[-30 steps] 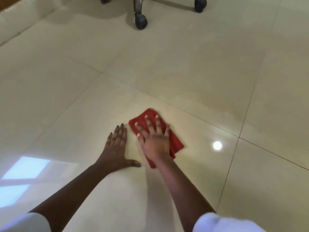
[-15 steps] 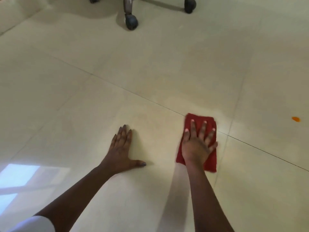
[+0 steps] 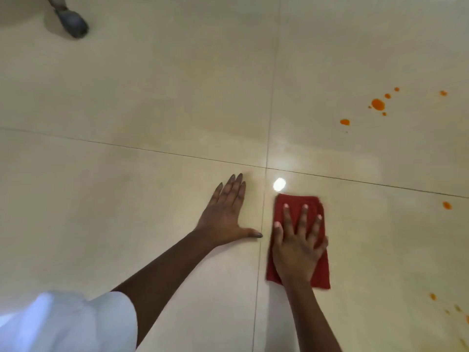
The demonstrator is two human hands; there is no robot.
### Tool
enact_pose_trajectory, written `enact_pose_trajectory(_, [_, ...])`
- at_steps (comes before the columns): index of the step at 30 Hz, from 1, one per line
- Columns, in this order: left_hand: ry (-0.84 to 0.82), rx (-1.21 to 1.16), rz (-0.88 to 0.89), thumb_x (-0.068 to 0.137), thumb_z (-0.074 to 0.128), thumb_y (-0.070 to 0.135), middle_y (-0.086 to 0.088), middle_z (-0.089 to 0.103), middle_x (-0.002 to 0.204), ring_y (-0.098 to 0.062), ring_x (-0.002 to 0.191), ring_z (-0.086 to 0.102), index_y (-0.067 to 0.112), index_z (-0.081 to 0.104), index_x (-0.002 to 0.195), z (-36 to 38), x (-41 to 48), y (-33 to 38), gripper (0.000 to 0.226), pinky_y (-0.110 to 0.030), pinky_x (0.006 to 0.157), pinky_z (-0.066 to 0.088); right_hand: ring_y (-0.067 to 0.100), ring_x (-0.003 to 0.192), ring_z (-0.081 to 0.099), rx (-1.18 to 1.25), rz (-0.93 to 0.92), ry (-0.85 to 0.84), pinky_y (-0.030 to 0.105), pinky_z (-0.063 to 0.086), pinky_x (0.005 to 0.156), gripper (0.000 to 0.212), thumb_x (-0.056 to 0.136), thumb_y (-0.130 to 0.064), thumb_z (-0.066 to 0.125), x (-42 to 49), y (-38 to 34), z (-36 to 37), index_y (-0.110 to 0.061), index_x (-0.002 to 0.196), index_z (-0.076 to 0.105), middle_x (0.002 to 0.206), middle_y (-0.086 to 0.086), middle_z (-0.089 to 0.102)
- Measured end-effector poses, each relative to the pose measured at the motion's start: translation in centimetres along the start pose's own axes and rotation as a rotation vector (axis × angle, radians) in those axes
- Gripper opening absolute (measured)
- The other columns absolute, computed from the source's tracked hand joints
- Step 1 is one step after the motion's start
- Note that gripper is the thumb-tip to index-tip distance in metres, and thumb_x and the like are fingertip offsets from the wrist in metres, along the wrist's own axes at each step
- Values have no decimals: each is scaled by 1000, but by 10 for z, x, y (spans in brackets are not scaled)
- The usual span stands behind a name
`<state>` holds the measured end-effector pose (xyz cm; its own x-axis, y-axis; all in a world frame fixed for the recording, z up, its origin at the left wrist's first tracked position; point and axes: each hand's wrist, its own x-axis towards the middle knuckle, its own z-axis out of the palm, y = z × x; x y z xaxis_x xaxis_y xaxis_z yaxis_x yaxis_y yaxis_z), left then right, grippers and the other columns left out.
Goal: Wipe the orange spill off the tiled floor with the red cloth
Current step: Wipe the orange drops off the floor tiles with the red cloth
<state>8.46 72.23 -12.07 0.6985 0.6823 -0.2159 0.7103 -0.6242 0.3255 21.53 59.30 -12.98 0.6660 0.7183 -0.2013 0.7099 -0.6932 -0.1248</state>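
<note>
From the head view, the right hand lies flat on the red cloth, fingers straight and spread, pressing it onto the tiled floor rather than gripping it. The cloth is folded into a narrow rectangle and sits just right of the grout line that runs toward the person, a little below where that line crosses another. The left hand is also open, palm down on the bare tile just left of that line, fingers together and thumb out to the side, holding nothing; it looks like a prop for the person's weight. A bright light reflection shines on the floor just beyond the cloth. The tile under and around the cloth shows no orange that I can make out, so this patch looks clean. The job is far from finished, though: a cluster of orange drops sits well up and to the right of the cloth, a single drop lies near the right edge, and more smeared spots trail toward the lower right corner. None of these touches the cloth. I judge that most of the visible spill is left to wipe, all of it to the right of the hands. A white sleeve fills the lower left, and a dark chair wheel stands at the upper left, well apart from the work.
</note>
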Motion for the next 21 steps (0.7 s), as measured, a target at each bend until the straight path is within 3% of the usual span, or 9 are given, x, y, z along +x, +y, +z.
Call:
enact_pose_trajectory(2, [5,-53,13,61,30,91,0,-32,152,-11,138,-32,13,-18,147,3,13,20,125,-30,112,-21,26,145,-9,-49,-229,-26,53,3,113,50,96,-52,15,18,11,-8,-45,144,-1,158,-5,-5])
enact_pose_trajectory(4, [-38,-100,21,58,32,91,0,-31,153,-10,138,-31,13,-17,147,9,24,30,128,-30,112,-19,23,145,-10,-40,-222,-44,52,2,114,50,98,-50,19,40,40,-20,-46,143,-1,158,-6,-4])
enact_pose_trajectory(6, [-68,-42,24,59,37,90,-2,-35,149,-14,140,-30,11,-15,148,15,27,30,130,-32,114,-17,22,145,-8,56,56,-6,53,3,114,50,98,-48,24,44,77,-24,-46,145,6,159,-6,0])
enact_pose_trajectory(9, [-67,39,12,52,24,93,-2,-38,144,-18,141,-29,10,-15,147,17,28,30,133,-36,114,-17,27,146,-2,127,439,97,57,7,111,50,98,-45,27,3,87,-14,-41,147,16,159,-2,5])
enact_pose_trajectory(11, [-71,40,26,49,20,94,0,-40,145,-17,138,-34,11,-20,146,17,27,36,133,-34,111,-22,35,144,10,109,352,123,60,12,108,51,95,-45,27,-24,65,-2,-36,145,26,157,5,18])
enact_pose_trajectory(13, [-84,51,108,50,19,95,0,-39,147,-15,136,-38,15,-27,142,22,26,46,131,-30,107,-29,37,142,16,59,85,109,59,16,109,54,92,-48,24,-20,52,-2,-35,144,30,154,7,24])
enact_pose_trajectory(15, [-118,86,191,54,27,95,0,-38,148,-15,136,-37,18,-31,140,26,28,57,128,-30,107,-29,31,145,5,-58,-173,61,56,8,112,52,95,-51,21,13,67,-11,-40,145,20,157,1,13])
enact_pose_trajectory(16, [-135,93,200,56,33,93,0,-39,148,-16,137,-36,17,-29,141,28,30,58,130,-32,109,-27,28,146,-1,-76,-197,30,55,4,112,51,96,-51,22,31,79,-17,-42,146,14,158,-1,7])
enact_pose_trajectory(21, [-194,129,163,58,45,89,-5,-39,147,-22,138,-34,11,-21,145,22,43,64,135,-39,112,-19,28,145,-5,122,371,113,55,3,113,53,97,-46,25,40,117,-17,-40,148,12,159,0,4])
